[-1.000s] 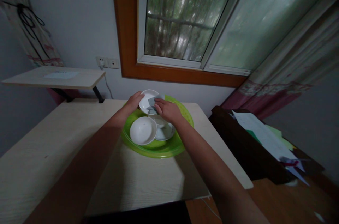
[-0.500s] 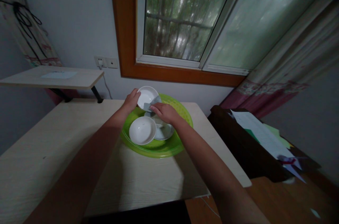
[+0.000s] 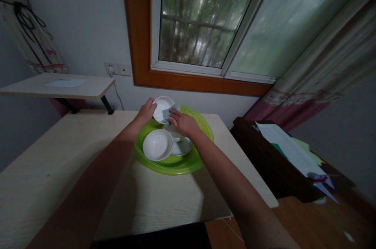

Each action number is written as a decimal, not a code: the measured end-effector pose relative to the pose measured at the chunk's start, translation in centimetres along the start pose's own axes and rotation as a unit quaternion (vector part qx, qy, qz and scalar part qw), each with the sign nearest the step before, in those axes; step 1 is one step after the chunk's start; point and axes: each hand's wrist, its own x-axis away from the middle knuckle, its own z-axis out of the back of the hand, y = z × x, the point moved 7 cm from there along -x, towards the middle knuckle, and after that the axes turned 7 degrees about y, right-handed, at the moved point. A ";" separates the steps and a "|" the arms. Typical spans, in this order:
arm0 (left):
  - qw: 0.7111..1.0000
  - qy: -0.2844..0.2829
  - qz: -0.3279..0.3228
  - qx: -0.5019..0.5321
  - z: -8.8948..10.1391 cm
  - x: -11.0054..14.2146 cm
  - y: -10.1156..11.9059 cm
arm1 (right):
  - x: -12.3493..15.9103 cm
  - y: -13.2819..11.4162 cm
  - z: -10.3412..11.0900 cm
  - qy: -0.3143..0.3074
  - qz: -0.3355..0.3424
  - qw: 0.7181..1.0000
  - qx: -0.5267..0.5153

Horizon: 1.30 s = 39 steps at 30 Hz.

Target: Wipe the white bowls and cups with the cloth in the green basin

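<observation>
Reaches over a pale surface (image 3: pixel 164 198) to a green basin (image 3: pixel 176 169), past a white bowl (image 3: pixel 158 145) inside at eight o'clock. With fingers of the left hand (image 3: pixel 145 112), grips a smaller bowl (image 3: pixel 160 108) near eleven o'clock; with those of the right hand (image 3: pixel 185 123), holds a grey cloth (image 3: pixel 166 114) against its three o'clock side.

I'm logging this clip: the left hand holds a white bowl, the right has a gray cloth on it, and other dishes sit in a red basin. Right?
The basin is green, not red, as the head view shows. The left hand holds the white bowl, the right hand the gray cloth.
</observation>
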 end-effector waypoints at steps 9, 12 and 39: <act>1.000 0.011 -0.007 -0.010 0.2 0.0 0.1 | 0.2 -0.7 -0.2 -0.024 0.013 1.000 -0.015; 1.000 0.016 -0.005 -0.003 0.3 0.1 0.4 | 0.3 -1.3 -0.2 -0.041 0.035 0.998 -0.039; 0.988 -0.028 0.038 0.150 -1.4 -0.7 -1.4 | -0.2 -0.1 0.6 0.010 0.051 0.993 0.108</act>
